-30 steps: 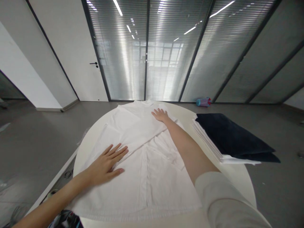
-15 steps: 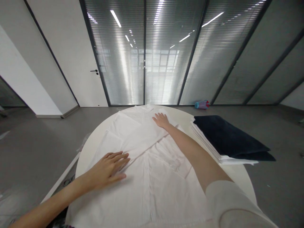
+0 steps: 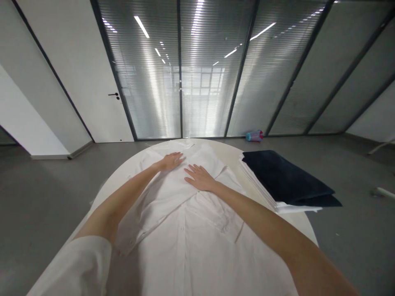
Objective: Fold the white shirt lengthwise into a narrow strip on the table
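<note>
Your grip is opened out on both sides, holding nothing: your left hand is over the upper part of the shirt, your right hand near it, fingers spread on the shirt. The shirt lies on the counter. Right of the shirt, a dark cloth tops white cloths.

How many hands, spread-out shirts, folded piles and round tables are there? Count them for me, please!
Hands: 2, the left hand and the right hand
Spread-out shirts: 1, the white shirt
Folded piles: 1, the navy-topped pile
Round tables: 1, the pale table
Total: 5
</note>
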Available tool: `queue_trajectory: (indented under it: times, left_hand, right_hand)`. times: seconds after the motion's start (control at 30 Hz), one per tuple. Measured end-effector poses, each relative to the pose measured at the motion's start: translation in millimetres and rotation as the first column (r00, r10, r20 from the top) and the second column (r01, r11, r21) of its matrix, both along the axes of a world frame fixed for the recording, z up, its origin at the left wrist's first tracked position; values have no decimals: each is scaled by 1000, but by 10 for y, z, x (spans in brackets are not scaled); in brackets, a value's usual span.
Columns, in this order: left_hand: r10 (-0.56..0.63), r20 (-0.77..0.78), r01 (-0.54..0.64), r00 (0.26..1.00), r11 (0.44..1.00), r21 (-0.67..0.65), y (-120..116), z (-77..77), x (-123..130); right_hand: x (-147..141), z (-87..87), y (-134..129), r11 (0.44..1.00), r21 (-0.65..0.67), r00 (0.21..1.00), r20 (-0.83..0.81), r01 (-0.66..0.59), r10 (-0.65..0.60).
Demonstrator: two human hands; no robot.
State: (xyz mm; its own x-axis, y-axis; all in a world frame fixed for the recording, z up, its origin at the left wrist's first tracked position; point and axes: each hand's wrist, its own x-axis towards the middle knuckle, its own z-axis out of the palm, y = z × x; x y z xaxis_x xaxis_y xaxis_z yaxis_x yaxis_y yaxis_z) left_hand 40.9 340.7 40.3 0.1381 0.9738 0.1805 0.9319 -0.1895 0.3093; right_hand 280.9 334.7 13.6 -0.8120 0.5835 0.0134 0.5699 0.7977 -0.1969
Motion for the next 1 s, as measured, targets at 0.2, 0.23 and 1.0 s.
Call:
queue_trajectory:
  times: [0.2,0.23,1.0]
  left_hand:
    - [14,141,-3,990,997,-77,96,-348,-31]
    - [65,305,-37,950,995,-97,181,-304,-70]
    - [200,964,-320,176,938,-136,1067,-301,-566]
  right_hand:
    - [38,49,-88,1000,-5,1000,1,17,-17]
    - [48,52,-110,1000,-12,1000,2,13,-13]
    - [77,25,-183,1000,25,996,-84,11,-9]
